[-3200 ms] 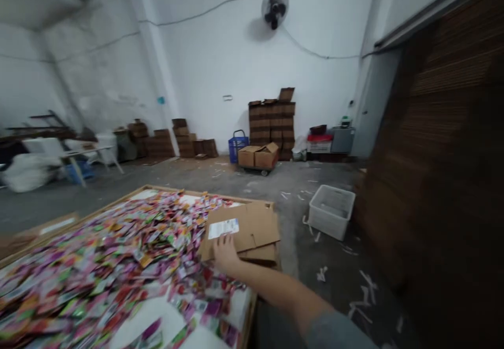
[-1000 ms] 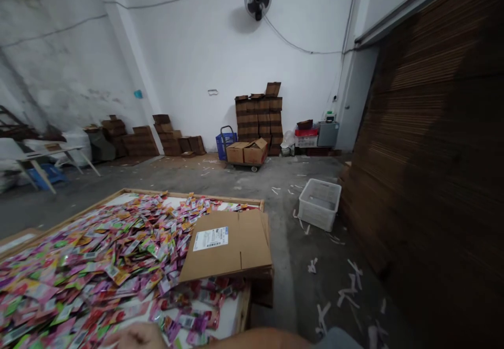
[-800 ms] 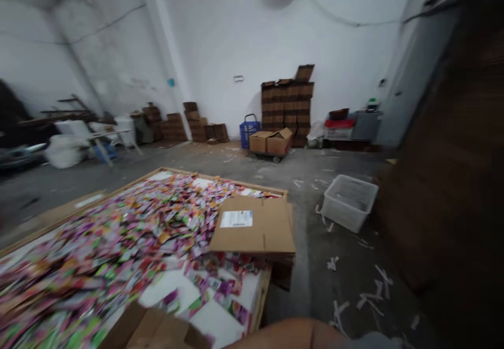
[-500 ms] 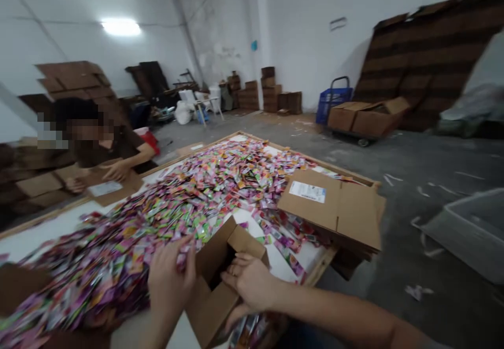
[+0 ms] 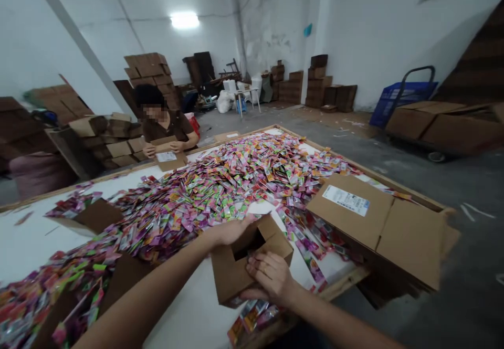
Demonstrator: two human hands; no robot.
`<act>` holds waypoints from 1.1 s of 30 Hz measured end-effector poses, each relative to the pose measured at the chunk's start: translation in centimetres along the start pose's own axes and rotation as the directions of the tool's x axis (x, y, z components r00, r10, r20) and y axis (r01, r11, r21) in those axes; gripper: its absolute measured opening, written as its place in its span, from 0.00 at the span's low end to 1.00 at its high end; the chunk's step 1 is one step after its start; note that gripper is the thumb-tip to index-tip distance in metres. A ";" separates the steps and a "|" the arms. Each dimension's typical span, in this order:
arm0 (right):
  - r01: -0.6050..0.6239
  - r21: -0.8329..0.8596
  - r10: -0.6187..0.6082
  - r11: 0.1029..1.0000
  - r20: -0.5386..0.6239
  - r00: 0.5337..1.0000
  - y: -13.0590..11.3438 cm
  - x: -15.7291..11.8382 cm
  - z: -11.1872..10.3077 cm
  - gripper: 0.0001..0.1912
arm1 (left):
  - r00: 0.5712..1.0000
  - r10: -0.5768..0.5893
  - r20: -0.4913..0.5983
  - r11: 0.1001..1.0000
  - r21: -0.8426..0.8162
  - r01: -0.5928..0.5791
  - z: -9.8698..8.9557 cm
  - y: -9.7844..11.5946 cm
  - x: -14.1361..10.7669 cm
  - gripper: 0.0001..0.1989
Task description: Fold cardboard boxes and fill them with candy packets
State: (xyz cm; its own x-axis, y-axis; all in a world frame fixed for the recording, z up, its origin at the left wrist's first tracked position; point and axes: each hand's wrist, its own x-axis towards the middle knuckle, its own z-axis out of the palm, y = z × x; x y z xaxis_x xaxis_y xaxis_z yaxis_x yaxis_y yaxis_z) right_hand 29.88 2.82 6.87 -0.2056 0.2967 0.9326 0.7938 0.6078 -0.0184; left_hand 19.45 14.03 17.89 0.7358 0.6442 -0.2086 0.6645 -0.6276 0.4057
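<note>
A small brown cardboard box [image 5: 232, 281] sits on the white tabletop [image 5: 189, 312] in front of me, its top partly closed with a dark gap in the middle. My left hand [image 5: 236, 229] lies along the box's far left edge, its fingers partly hidden by the flaps. Gripping the near right side is my right hand [image 5: 271, 275], its fingers bent over the top flap and its thumb low on the side wall. Behind the box spreads a large heap of small colourful packets [image 5: 220, 181]. Several more packets [image 5: 255, 315] lie at the near table edge.
Flat cardboard cartons [image 5: 354, 207] with a white label rest on the table's right corner. Open boxes [image 5: 96, 215] stand among packets at left. Across the table a co-worker [image 5: 169, 126] holds another box [image 5: 171, 160]. A cart with a carton [image 5: 429, 123] stands at right.
My left hand has moved right onto the box's far edge from beside it. The box's flaps are folded further in. The view has swung left.
</note>
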 end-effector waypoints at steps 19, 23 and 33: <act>-0.153 -0.139 0.162 0.978 0.052 0.985 0.1 0.2 1.4 0.25 | 0.951 0.081 -0.299 0.989 0.144 -0.039 2.9 -1.3 1.5 0.23; -0.124 -0.102 0.133 0.987 0.082 0.988 0.5 -1.1 0.5 0.25 | 0.970 0.239 0.041 0.970 0.026 -0.240 2.0 -0.6 -1.5 0.50; -0.284 0.264 0.236 0.922 0.201 0.951 0.3 0.7 -4.6 0.12 | 0.993 0.005 0.120 0.967 0.252 -0.035 1.3 1.2 -4.8 0.71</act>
State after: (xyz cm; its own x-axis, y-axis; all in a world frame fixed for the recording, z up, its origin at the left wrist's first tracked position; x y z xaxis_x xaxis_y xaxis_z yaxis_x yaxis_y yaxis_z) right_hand 32.57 -0.18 9.15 -0.1234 0.5734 0.8099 0.6393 0.6702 -0.3770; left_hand 16.86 9.62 18.25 0.7493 0.5842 -0.3120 0.6497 -0.7398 0.1750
